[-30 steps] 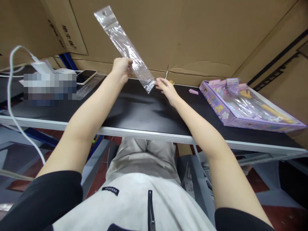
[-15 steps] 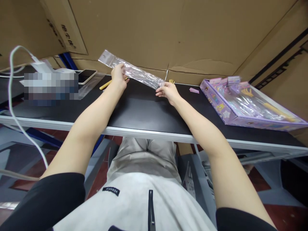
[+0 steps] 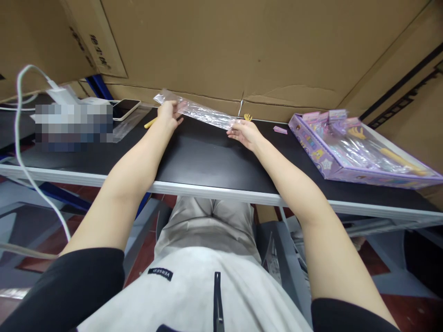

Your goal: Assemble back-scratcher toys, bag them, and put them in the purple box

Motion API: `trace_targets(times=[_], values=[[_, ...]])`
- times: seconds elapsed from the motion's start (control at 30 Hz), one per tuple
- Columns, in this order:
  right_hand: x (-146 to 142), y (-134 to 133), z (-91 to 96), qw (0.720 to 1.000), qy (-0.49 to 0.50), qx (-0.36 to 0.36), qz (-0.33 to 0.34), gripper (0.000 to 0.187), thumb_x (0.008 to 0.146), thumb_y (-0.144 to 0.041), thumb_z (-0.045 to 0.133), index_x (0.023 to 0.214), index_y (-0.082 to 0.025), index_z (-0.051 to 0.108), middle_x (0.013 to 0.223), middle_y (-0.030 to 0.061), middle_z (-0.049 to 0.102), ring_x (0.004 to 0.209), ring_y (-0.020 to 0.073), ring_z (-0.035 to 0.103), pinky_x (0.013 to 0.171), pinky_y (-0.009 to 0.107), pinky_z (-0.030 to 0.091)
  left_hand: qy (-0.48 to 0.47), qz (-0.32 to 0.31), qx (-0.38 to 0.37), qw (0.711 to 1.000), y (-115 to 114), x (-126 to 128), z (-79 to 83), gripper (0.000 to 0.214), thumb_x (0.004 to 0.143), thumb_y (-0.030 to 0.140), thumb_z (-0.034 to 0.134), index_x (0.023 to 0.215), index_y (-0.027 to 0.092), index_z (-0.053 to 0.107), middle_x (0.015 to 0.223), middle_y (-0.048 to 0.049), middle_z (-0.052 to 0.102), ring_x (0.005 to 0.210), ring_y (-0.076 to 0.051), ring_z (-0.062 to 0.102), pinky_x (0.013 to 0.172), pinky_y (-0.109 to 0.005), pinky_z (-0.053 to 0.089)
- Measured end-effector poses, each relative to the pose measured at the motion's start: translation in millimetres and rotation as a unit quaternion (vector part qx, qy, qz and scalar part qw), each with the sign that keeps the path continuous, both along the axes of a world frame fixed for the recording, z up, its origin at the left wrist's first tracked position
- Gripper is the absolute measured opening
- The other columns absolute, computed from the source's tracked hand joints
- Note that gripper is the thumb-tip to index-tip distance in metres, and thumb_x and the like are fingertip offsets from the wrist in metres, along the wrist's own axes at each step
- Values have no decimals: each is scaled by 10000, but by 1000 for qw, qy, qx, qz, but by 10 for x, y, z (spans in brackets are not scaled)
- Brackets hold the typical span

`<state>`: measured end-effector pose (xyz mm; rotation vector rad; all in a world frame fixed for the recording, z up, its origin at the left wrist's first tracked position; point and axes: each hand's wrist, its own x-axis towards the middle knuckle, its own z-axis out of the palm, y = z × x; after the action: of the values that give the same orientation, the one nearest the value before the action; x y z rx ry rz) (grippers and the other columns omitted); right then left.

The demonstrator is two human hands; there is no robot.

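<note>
A long clear plastic sleeve (image 3: 204,114) lies almost flat just above the far side of the black table (image 3: 207,157). My left hand (image 3: 168,115) pinches it near its left end. At the sleeve's right end, my right hand (image 3: 244,132) holds it with curled fingers. A yellow stick (image 3: 150,123) shows beside my left hand, and a small yellow comb-like piece (image 3: 247,117) lies just behind my right hand.
A purple toy box (image 3: 349,150) with several packed items sits at the right. A small pink piece (image 3: 279,130) lies near it. A phone (image 3: 125,109), a white charger and cable (image 3: 20,133) are at the left. Cardboard (image 3: 242,46) walls the back.
The sleeve, held upright a second ago, has been lowered and turned flat toward the table's far edge. Both hands moved down and forward with it.
</note>
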<state>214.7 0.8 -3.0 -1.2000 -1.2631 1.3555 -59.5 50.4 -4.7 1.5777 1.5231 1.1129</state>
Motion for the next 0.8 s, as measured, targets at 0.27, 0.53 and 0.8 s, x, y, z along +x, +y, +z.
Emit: trace_targets(times=[0.27,0.53,0.8], values=[[17,7,-10,999,-33,8,8,238,979,-100,707,824,-198,555,667,-28,650,532,76,586,689,232,582,-187,226,-34,955,63,24,-37,483,717,575,663,1025,224,541,1505,-19,668,1404,-187,597,1010,-456,405],[-6,-35,-16,1000,-29,0,13,265,1015,-69,662,805,-191,556,630,-32,638,511,61,575,570,173,502,189,147,267,933,-399,303,72,993,805,766,727,1649,363,393,1802,-52,312,1700,-334,129,1313,-563,157],[-43,-92,-2,999,-25,7,29,228,985,-73,709,829,-176,579,624,-26,648,495,63,580,547,162,508,341,-121,259,896,-470,797,-100,830,860,514,735,1607,242,494,1583,-189,587,1593,-459,370,1331,-690,-33]])
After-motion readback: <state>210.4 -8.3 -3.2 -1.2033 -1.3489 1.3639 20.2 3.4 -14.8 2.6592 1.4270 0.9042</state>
